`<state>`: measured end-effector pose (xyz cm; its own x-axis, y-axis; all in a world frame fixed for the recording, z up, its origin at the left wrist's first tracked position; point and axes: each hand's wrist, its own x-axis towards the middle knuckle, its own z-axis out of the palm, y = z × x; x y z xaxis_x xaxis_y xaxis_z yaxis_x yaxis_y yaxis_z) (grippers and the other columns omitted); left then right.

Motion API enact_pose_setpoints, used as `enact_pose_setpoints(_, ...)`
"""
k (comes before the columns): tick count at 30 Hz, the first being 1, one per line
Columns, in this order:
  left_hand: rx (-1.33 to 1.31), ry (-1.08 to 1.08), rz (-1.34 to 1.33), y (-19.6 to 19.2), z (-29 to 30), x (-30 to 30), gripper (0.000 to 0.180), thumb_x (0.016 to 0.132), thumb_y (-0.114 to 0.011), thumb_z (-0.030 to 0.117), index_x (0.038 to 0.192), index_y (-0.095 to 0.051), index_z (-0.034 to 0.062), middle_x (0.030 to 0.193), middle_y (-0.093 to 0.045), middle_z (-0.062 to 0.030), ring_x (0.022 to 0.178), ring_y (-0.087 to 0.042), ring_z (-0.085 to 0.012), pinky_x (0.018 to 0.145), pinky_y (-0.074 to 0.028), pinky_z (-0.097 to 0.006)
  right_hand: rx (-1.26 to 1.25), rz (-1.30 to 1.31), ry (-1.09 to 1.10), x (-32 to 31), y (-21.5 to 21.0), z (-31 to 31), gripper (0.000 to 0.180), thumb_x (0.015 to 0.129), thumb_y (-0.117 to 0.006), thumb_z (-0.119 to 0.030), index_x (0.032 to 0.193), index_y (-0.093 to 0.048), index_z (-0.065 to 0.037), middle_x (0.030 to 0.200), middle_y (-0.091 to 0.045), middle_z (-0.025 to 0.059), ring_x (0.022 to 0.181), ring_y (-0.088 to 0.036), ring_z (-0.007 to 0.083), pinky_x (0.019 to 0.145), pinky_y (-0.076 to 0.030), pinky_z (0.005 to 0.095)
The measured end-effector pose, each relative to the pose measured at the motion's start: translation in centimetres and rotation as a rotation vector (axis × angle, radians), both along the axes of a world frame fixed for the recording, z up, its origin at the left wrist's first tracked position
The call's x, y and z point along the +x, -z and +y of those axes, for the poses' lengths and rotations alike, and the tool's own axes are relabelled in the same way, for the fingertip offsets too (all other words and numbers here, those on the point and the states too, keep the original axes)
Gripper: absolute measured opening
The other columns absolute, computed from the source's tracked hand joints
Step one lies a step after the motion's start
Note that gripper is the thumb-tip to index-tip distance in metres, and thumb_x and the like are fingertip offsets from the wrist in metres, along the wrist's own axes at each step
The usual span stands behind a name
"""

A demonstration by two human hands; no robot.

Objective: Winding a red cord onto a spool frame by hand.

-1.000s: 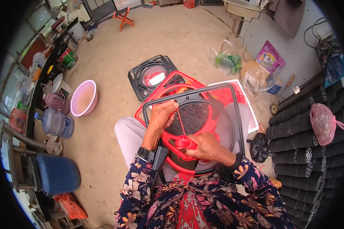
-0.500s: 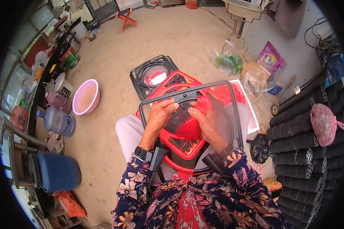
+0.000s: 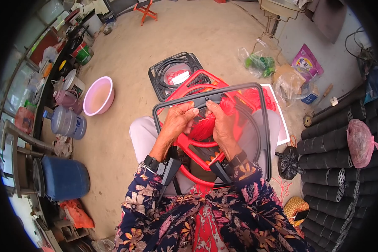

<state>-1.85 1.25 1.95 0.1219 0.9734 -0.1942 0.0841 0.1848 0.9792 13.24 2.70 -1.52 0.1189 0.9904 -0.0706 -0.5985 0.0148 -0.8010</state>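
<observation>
At the centre of the view, two forearms rise from the lower edge. The left hand (image 3: 180,117) presses thumb and finger together; I cannot tell what is between them. The right hand (image 3: 219,122) pinches one bundle of red string (image 3: 203,129), centre, near the top bar of one black frame (image 3: 235,87). Farther are one pink basin (image 3: 109,101), left, and one orange stool (image 3: 145,12), upper left.

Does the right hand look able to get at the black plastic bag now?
Probably not directly: the right hand grips the red cord bundle, and the black frame and right knee lie between it and the bag.
</observation>
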Motion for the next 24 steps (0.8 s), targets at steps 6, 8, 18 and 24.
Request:
enact_pose_setpoints(6,-0.019,0.024,0.048,0.3,-0.2,-0.6,0.025,0.096,-0.059,0.028,0.087,-0.063,0.0046,0.06,-0.058,-0.0004,0.049,-0.057,-0.0102,0.045,-0.044,-0.023,-0.024,0.062,-0.006,0.1,0.3,0.2,0.006,0.08,-0.072,-0.005,0.078,-0.067,-0.002,0.068,-0.063,0.0029,0.06,-0.057,0.0116,0.058,-0.046,0.026)
enact_pose_setpoints(8,-0.017,0.028,0.059,0.7,-0.5,-0.6,0.026,0.096,-0.058,0.028,0.087,-0.063,0.0044,0.06,-0.059,-0.001,0.049,-0.057,-0.0107,0.045,-0.044,-0.023,-0.037,0.09,-0.032,0.1,0.5,0.2,0.005,0.08,-0.072,-0.005,0.078,-0.067,-0.002,0.067,-0.062,0.0029,0.06,-0.056,0.0117,0.058,-0.045,0.0259)
enact_pose_setpoints(18,-0.095,-0.089,-0.074,1.4,-0.8,-0.6,0.025,0.095,-0.059,0.023,0.084,-0.064,0.0012,0.054,-0.055,-0.0014,0.043,-0.052,-0.0107,0.041,-0.039,-0.024,-0.03,0.039,-0.051,-0.1,1.5,0.7,0.006,0.081,-0.071,-0.007,0.078,-0.067,-0.002,0.067,-0.062,0.0033,0.06,-0.056,0.0117,0.058,-0.046,0.0267)
enact_pose_setpoints(24,-0.134,-0.158,-0.167,2.9,-0.1,-0.6,0.026,0.092,-0.063,0.026,0.082,-0.065,0.0018,0.051,-0.05,0.0013,0.038,-0.042,-0.0083,0.037,-0.026,-0.023,0.02,-0.184,-0.18,1.0,0.6,-0.3,0.01,0.083,-0.072,-0.011,0.083,-0.069,-0.001,0.069,-0.062,0.0017,0.062,-0.056,0.0098,0.06,-0.046,0.0257)
